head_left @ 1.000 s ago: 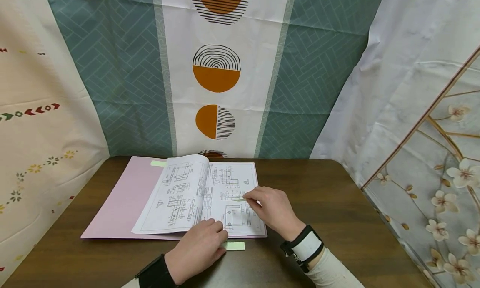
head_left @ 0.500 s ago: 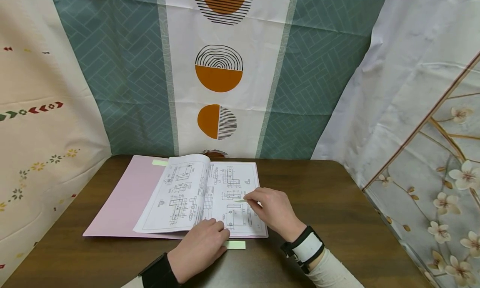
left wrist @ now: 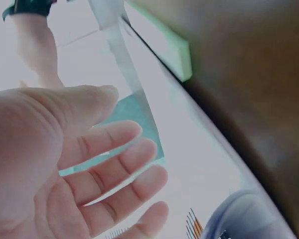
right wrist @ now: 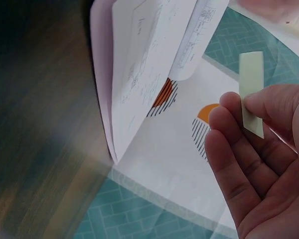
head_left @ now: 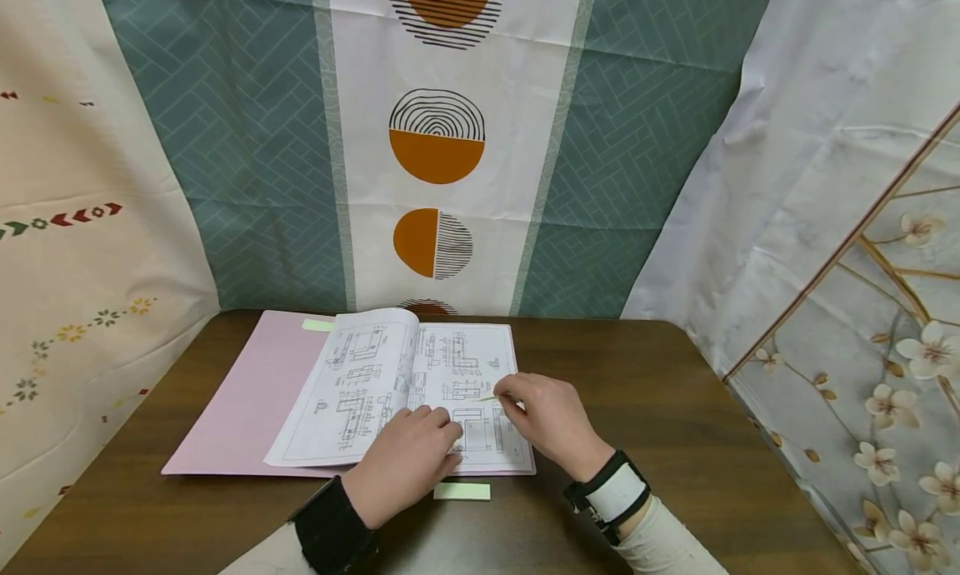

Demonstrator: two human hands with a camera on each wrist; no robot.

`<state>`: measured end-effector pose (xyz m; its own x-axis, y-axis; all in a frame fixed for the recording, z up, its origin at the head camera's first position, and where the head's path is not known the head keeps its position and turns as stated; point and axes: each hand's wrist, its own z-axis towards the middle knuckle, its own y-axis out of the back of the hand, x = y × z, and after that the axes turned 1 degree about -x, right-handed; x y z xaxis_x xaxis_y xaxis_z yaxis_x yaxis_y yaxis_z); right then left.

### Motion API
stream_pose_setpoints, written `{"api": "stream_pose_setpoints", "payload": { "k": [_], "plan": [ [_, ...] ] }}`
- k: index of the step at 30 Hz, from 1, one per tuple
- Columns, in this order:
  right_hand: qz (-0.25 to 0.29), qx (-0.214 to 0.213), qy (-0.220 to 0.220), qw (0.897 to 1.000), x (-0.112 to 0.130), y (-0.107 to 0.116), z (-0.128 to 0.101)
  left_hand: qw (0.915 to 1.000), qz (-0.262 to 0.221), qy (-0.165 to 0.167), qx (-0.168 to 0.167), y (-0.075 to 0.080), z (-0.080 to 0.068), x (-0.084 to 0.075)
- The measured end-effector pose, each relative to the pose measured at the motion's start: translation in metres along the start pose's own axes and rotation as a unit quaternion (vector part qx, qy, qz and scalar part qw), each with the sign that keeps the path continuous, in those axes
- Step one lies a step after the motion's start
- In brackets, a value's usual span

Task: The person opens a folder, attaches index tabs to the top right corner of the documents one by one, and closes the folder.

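Note:
An open book of technical drawings lies on the table with its pink cover spread to the left. Between thumb and fingers, my right hand pinches a pale green sticky note over the right-hand page. My left hand is over the lower middle of the book, its fingers loosely bent and holding nothing; whether it touches the page I cannot tell. A pad of green sticky notes lies on the table just below the book's near edge.
Another pale green sticky note is on the upper part of the pink cover. The brown wooden table reaches back to a patterned curtain. A flowered cloth hangs at the right.
My left hand has left the sticky note pad and risen over the book's lower pages, so the whole pad shows. The right hand keeps hold of its sticky note, shifting only slightly right.

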<state>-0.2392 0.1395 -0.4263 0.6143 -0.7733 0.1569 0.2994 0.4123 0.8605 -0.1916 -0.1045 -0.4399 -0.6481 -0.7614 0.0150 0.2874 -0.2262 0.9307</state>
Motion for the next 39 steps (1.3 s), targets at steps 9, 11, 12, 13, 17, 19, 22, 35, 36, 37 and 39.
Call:
{"api": "stream_pose_setpoints", "payload": {
  "k": [9,11,12,13,17,19,22,35,36,37,39],
  "plan": [
    [-0.018,0.007,-0.018,1.0,-0.016,-0.006,0.003,0.9997,0.003,0.023,0.002,-0.015,0.02,0.007],
    [-0.028,0.008,-0.007,1.0,-0.022,-0.008,0.006,0.9993,0.005,0.034,0.011,-0.017,0.02,0.008],
    [-0.034,0.009,0.0,0.999,-0.025,-0.008,0.008,0.9991,0.007,0.04,0.013,-0.017,0.019,0.009],
    [-0.04,0.01,0.007,0.999,-0.029,-0.009,0.01,0.9988,0.007,0.046,0.013,-0.017,0.019,0.01],
    [-0.07,0.01,0.029,0.997,-0.046,-0.013,0.02,0.9983,0.013,0.055,0.011,-0.017,0.016,0.012],
    [-0.077,0.006,0.031,0.997,-0.056,-0.015,0.024,0.9985,0.015,0.052,0.013,-0.018,0.015,0.012],
    [-0.082,0.002,0.031,0.996,-0.072,-0.019,0.03,0.9985,0.013,0.049,0.022,-0.021,0.015,0.013],
    [-0.124,-0.006,0.046,0.991,-0.115,-0.038,0.064,0.9974,0.028,0.05,0.044,-0.022,0.017,0.012],
    [-0.128,-0.006,0.046,0.991,-0.117,-0.039,0.067,0.9975,0.029,0.048,0.042,-0.022,0.017,0.012],
    [-0.132,-0.007,0.046,0.99,-0.119,-0.04,0.07,0.9976,0.029,0.048,0.041,-0.023,0.017,0.012],
    [-0.138,-0.005,0.046,0.989,-0.122,-0.041,0.076,0.9978,0.031,0.046,0.035,-0.024,0.017,0.012]
  ]
}}
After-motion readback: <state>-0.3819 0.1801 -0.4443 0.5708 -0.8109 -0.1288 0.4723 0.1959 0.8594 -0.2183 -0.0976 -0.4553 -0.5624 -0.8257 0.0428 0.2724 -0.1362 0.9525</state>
